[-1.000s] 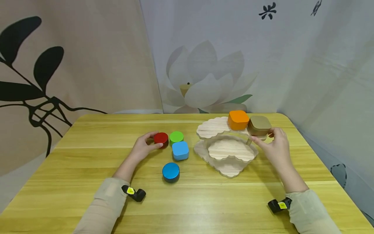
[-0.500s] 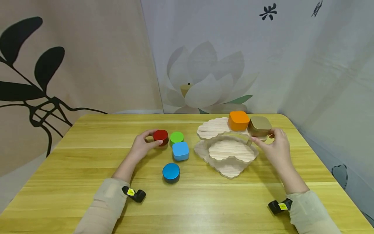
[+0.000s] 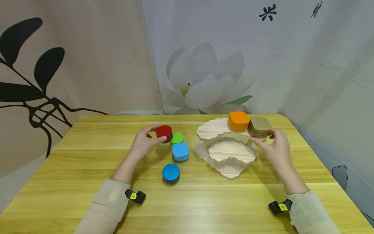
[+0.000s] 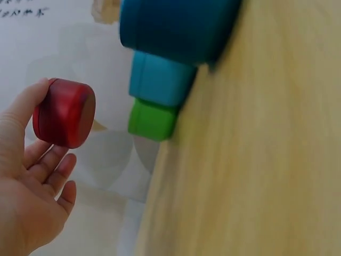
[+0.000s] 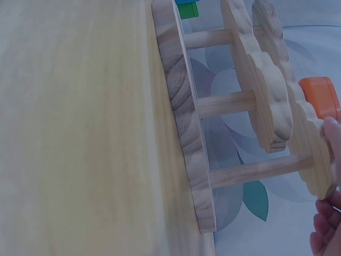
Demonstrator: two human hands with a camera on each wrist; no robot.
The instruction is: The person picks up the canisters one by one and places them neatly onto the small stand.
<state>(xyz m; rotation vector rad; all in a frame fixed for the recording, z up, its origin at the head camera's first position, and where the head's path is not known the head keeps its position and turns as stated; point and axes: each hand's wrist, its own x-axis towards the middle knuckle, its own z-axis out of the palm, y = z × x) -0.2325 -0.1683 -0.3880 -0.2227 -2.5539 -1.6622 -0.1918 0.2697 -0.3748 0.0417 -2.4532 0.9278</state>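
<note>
While both hands point(image 3: 276, 148) reach forward, the left point(image 3: 143, 143) pinches a red block point(image 3: 164, 133)

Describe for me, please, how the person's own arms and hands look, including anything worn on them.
The left hand and right hand wear no gloves. The left sleeve and right sleeve are pale beige, ending short of the hands. At each cuff sits a small black camera with a yellow label, its print too small to read.

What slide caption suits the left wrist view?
Left hand holding a red block clear of the table, where a green block, light blue block and dark blue block stand.
</note>
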